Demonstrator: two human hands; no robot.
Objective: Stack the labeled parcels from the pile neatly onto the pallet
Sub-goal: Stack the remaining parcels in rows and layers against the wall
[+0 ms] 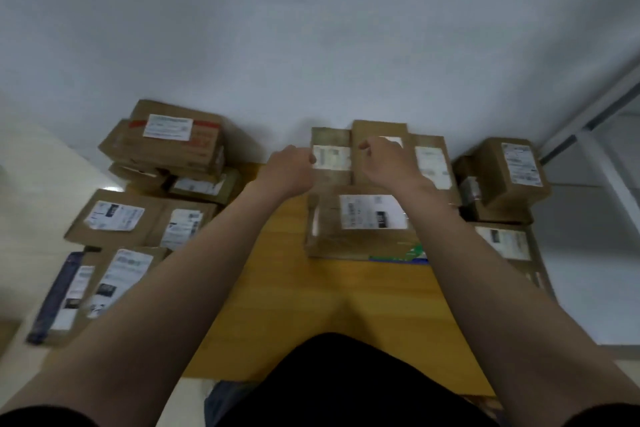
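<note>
**Reaching to the back row on the pallet [284,288]**

Both bare arms are stretching forward over the yellow wooden pallet towards three labeled parcels standing side by side at its far edge, against the wall [311,28]. The left hand [291,166] is curling its fingers round the left edge of the left parcel [330,173], with the thumb lying at the edge of the white label, so it is grasping that box. The right hand [384,159] is arching over the middle parcel [379,133], its fingers bent down onto the box near the label. Motion blur is hiding whether it is clamping the box or only pressing on it. The right parcel [431,163] is sitting just beside the middle one, partly behind the right wrist.

A wider near parcel [360,222] is lying label-up in front of that row, between the two forearms.

The pile [138,218] is lying to the left of the pallet: brown boxes stacked two or three high at the back, flatter ones and a dark blue parcel [59,295] nearer. More boxes [512,173] are standing to the right of the pallet.

The floor [34,184] is showing pale, and a grey door frame [588,121] is running along the right edge.
</note>
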